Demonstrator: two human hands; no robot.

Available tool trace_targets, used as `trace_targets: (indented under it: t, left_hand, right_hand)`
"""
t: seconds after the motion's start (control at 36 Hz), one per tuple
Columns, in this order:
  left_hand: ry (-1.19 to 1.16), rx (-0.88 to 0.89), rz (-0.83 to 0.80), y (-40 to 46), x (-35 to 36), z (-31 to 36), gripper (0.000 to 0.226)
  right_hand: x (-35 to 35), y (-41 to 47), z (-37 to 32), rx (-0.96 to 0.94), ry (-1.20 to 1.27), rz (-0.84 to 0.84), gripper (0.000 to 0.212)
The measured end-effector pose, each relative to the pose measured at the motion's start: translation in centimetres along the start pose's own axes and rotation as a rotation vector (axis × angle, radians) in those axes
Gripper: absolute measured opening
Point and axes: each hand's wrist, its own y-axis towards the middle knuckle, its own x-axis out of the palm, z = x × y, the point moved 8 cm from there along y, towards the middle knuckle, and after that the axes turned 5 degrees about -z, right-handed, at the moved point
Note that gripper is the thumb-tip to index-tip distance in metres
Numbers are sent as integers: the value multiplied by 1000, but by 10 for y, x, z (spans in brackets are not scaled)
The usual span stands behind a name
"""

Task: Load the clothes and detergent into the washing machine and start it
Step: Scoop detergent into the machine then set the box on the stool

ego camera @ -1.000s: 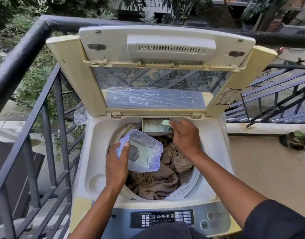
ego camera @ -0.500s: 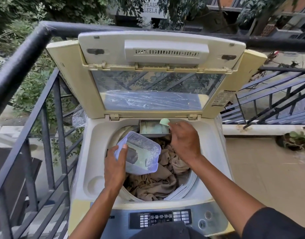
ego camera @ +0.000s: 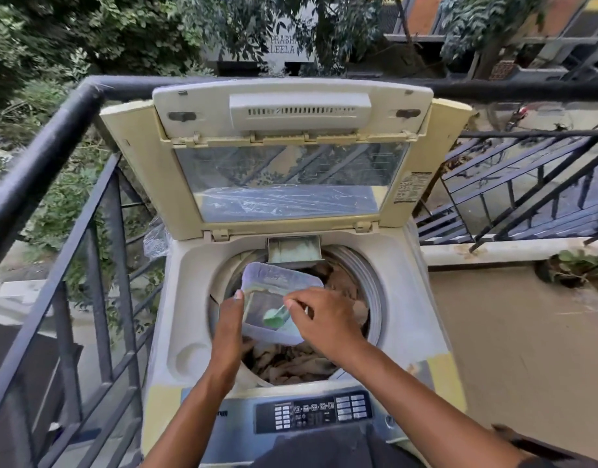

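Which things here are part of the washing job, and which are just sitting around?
Part of the job: washing machine, clothes in its drum, detergent tub in left hand, green scoop in right hand, dispenser drawer, control panel.

Just around: balcony railing, potted plant.

Detergent tub above clothes in drum, drawer behind, panel in front.

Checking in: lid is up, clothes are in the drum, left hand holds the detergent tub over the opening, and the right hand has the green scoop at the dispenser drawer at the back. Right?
Not quite. The head view shows the right hand pinching the green scoop inside the detergent tub, not at the dispenser drawer. The rest holds: lid up, clothes in the drum, left hand holding the tub.
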Motion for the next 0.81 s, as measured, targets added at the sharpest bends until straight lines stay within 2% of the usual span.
trace_targets:
  t: [0.08, 0.17, 0.28, 0.39, 0.5, 0.56, 0.69, 0.81]
  left_hand:
    - [-48, 0, -46, -8, 10, 5, 44]
    - [-72, 42, -39, -16, 16, 13, 47]
    - [-125, 86, -14, -22, 22, 17, 42]
    - [-178, 163, -45, -27, 38, 27, 50]
    - [-190, 199, -75, -31, 57, 36, 67]
    - [-182, 198, -89, -30, 68, 36, 74]
    - [-103, 226, -143, -35, 109, 45, 48]
    - [149, 383, -240, -39, 153, 61, 60]
  right_hand:
    - [-8, -9, 1, -14, -32, 60, 22]
    - [-26, -20, 8, -1, -41, 212, 19]
    - [-44, -36, 23, 92, -48, 337, 39]
    - [-47, -48, 47, 257, 125, 300, 53]
    - [-52, -60, 61, 351, 362, 243, 29]
    - [-60, -67, 65, 361, 406, 267, 31]
    - [-95, -87, 79, 383, 389, 412, 31]
    - [-135, -112, 101, 393, 296, 598, 15]
